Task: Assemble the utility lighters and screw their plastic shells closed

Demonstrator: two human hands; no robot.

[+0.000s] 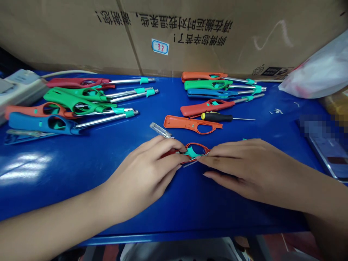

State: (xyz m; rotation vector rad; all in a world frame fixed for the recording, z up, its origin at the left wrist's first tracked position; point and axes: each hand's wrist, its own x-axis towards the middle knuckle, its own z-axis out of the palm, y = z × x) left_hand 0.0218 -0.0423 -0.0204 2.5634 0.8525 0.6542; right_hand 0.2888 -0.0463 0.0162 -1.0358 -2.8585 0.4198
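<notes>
So closest up you've got two bare forearms [73, 214] coming in over a shiny blue surface [130, 224], and both hands meet around the middle. They're on an orange casing [197, 144], with a turquoise trigger [191, 152] showing in its loop. The left hand [152, 170] has its grip pinching the casing's left end between fingers and thumb. The right hand [244, 166] has fingertips touching the other end, its thumb a bit apart; can't tell if that grip is actually pinching anything since the hand covers it. A clear piece [160, 130] pokes out just past the left hand's knuckles. Farther back there's an orange half-shell [179, 123] lying flat, then a black and yellow screwdriver [217, 116] right beside a red lighter [206, 108]. More lighters, green, blue, red and orange, sit in two bunches, one left, one right. Over on the right: tiny pale bits [277, 111], a phone [328, 152] and a white bag [320, 69]. A cardboard box [81, 43] walls off the back.
</notes>
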